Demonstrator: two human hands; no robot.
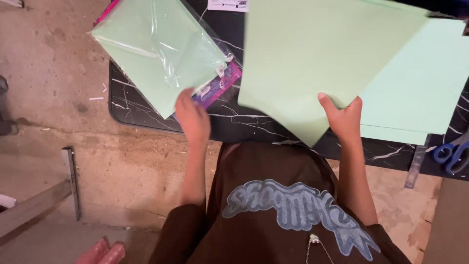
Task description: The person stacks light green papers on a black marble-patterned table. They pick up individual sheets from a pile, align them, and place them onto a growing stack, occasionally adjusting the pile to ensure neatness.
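Sheet [312, 63] of green paper, corner in right hand [344, 120].

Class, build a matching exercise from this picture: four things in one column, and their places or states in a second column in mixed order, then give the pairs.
Things
1. loose green sheet
2. plastic-wrapped pack of green paper
3. blue-handled scissors
4. left hand

Places or states
A. lying at the table's right edge
B. pinched at its lower corner by the right hand
C. at the near end of the wrapped pack
D. at the left, sticking out past the dark marbled table

Pairs: 1-B, 2-D, 3-A, 4-C
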